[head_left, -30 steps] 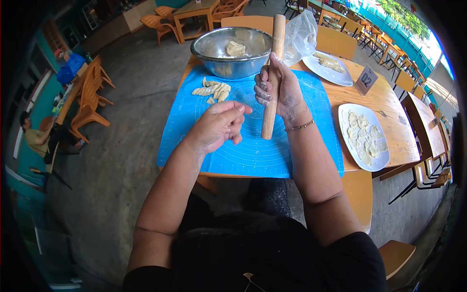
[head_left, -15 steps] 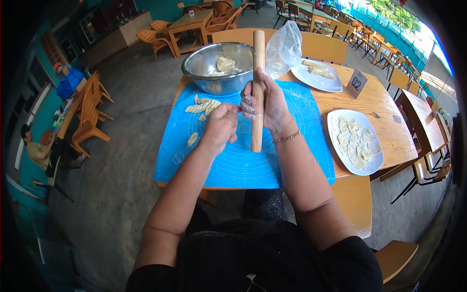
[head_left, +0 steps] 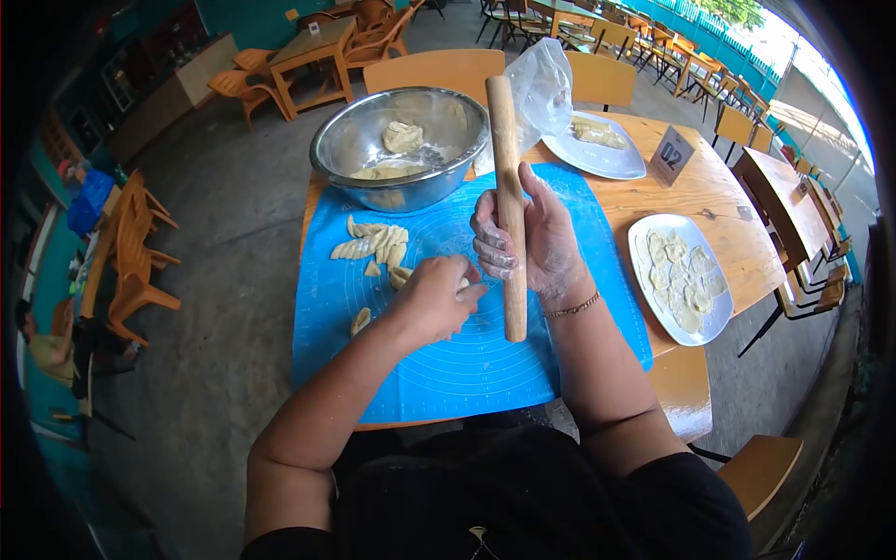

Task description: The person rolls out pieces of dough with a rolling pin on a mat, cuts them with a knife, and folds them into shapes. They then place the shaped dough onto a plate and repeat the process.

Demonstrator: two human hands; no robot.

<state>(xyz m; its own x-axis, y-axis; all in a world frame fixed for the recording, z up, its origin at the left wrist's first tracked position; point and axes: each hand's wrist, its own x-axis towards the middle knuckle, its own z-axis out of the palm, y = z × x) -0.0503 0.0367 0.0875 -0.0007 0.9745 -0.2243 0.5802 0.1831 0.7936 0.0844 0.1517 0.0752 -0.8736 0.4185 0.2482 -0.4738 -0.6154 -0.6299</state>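
Observation:
My right hand [head_left: 534,238], dusted with flour, is wrapped round a wooden rolling pin [head_left: 505,140] held nearly upright above the blue silicone mat [head_left: 485,383]. My left hand [head_left: 434,299] is low over the mat with its fingers curled together; a small pale piece of dough [head_left: 464,283] shows at the fingertips. Beside it lies a cluster of cut dough pieces [head_left: 378,243], and one more dough piece [head_left: 361,321] rests nearer me, by the wrist. Part of another piece is hidden behind the left hand.
A steel bowl [head_left: 401,198] with a dough lump [head_left: 403,137] stands at the mat's back left. Behind the pin is a clear plastic bag [head_left: 546,89]. To the right are a plate [head_left: 637,233] of flattened dough, another plate [head_left: 621,168] and a number stand [head_left: 672,156].
My left hand has moved down toward the mat, uncovering more of the dough pieces. The rolling pin, still in my right hand, has tilted slightly and sits lower in view. The whole view has shifted.

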